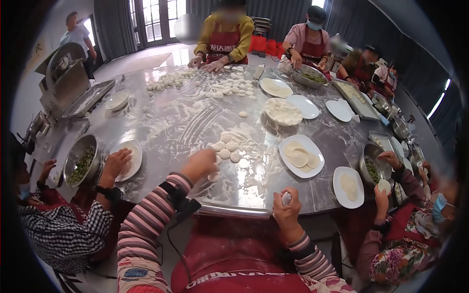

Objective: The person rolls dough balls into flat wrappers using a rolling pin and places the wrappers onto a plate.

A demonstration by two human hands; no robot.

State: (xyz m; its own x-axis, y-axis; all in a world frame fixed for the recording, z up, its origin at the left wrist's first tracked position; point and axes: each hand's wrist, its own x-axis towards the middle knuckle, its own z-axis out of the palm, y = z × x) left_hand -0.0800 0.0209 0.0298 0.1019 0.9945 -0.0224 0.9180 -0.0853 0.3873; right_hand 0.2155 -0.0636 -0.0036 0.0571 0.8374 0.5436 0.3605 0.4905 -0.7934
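Note:
My left hand [200, 164], slightly blurred, curls its fingers down at the near edge of a cluster of small flattened dough pieces [224, 146]. One dough piece [213, 177] shows at its fingertips; the grip itself is partly hidden. At the table's front edge, my right hand [287, 211] is closed round a rolling pin [286, 198], of which only the pale rounded end shows. Beyond that hand a white plate [288, 170] carries several thin round dough wrappers [299, 157]. Loose flour lies on the metal table [185, 146] around the dough.
A plate heaped with flour [283, 112] stands farther back, near white plates [303, 106]. Bowls of green filling [82, 160] [373, 168] stand at both sides, where co-workers' hands [117, 162] [382, 195] work. Across the table, another person handles many dough pieces [229, 88].

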